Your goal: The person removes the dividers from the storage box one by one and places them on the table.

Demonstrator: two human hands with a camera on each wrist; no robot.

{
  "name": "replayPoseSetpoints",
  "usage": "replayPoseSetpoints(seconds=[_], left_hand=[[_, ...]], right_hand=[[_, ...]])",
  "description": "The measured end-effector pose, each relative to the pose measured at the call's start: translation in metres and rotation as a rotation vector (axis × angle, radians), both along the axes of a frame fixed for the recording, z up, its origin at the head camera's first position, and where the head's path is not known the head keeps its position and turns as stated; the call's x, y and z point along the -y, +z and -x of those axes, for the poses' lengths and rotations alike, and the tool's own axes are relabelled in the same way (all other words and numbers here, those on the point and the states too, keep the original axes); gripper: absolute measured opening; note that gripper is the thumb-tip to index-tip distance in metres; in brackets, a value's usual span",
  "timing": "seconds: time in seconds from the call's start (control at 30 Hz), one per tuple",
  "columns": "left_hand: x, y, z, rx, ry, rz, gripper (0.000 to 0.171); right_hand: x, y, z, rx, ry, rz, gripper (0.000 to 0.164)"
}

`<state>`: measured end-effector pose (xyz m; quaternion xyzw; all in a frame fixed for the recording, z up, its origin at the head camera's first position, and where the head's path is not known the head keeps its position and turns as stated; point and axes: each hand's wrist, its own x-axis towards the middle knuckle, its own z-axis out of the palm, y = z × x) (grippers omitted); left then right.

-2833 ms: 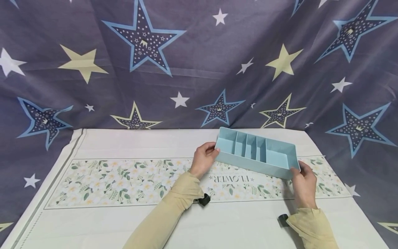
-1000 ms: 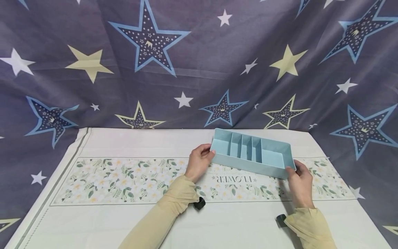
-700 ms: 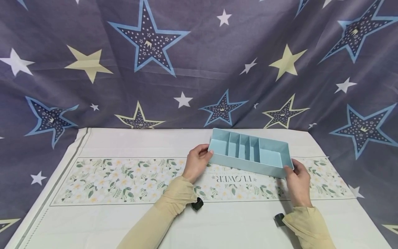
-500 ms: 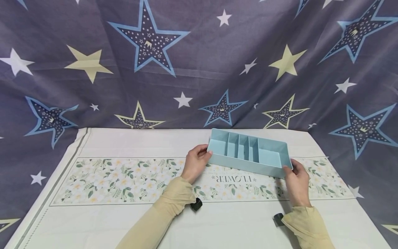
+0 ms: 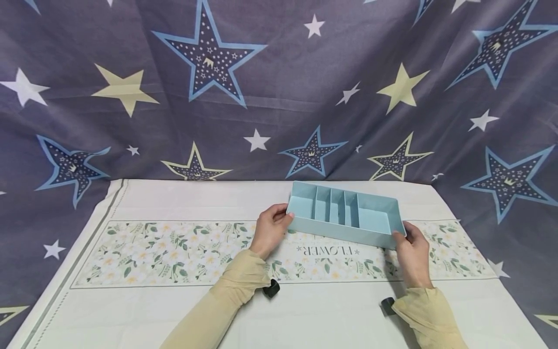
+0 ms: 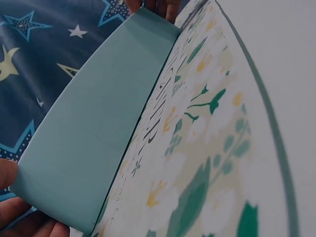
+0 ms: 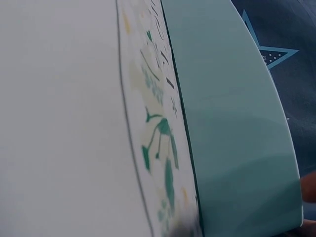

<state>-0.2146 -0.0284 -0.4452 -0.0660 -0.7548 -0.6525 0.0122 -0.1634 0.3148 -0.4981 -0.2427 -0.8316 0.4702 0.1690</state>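
Observation:
A light blue divided organizer tray [image 5: 344, 231] is held at both ends over the table's printed flower band. Thin upright dividers split it into several compartments, and nothing lies inside them. My left hand [image 5: 271, 230] grips its left end, thumb on the near corner and fingers around the outer side. At the other end, my right hand [image 5: 413, 253] holds the right near corner, thumb at the rim. The tray slants, its right end nearer me. In the left wrist view its long side wall [image 6: 98, 108] shows close up; the right wrist view shows the same wall [image 7: 237, 128].
A white tablecloth [image 5: 165, 315] covers the table, with a flower-patterned strip [image 5: 174, 252] lettered FLOWER. Behind it hangs a dark star-printed curtain [image 5: 279, 87]. Black wrist pieces [image 5: 271, 289] sit under the tan sleeves [image 5: 218, 305].
Both hands have shifted the tray a little to the left, most recently by a small amount. The grip at each end looks the same.

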Motion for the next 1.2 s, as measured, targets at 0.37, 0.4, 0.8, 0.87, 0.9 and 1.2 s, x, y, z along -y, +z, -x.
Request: replayPoseSetpoints(seconds=[0.37, 0.4, 0.8, 0.87, 0.9, 1.2], left_hand=[[0.012, 0.000, -0.002, 0.006, -0.008, 0.007, 0.037], [0.013, 0.000, -0.002, 0.009, -0.010, 0.004, 0.037], [0.019, -0.001, -0.004, 0.003, 0.016, 0.007, 0.036], [0.021, -0.001, -0.004, -0.003, 0.015, 0.004, 0.036], [0.021, -0.001, -0.004, -0.006, 0.015, 0.004, 0.036], [0.028, 0.000, -0.008, -0.006, 0.016, -0.007, 0.037]], right_hand=[[0.009, -0.001, 0.005, -0.003, 0.008, 0.017, 0.049], [0.010, -0.001, 0.006, -0.003, 0.008, 0.016, 0.049], [0.019, -0.001, 0.010, -0.017, 0.025, 0.008, 0.049], [0.020, 0.001, 0.010, -0.021, 0.030, 0.019, 0.049], [0.021, 0.002, 0.011, -0.023, 0.032, 0.024, 0.048], [0.026, 0.006, 0.012, -0.026, 0.067, 0.037, 0.049]])
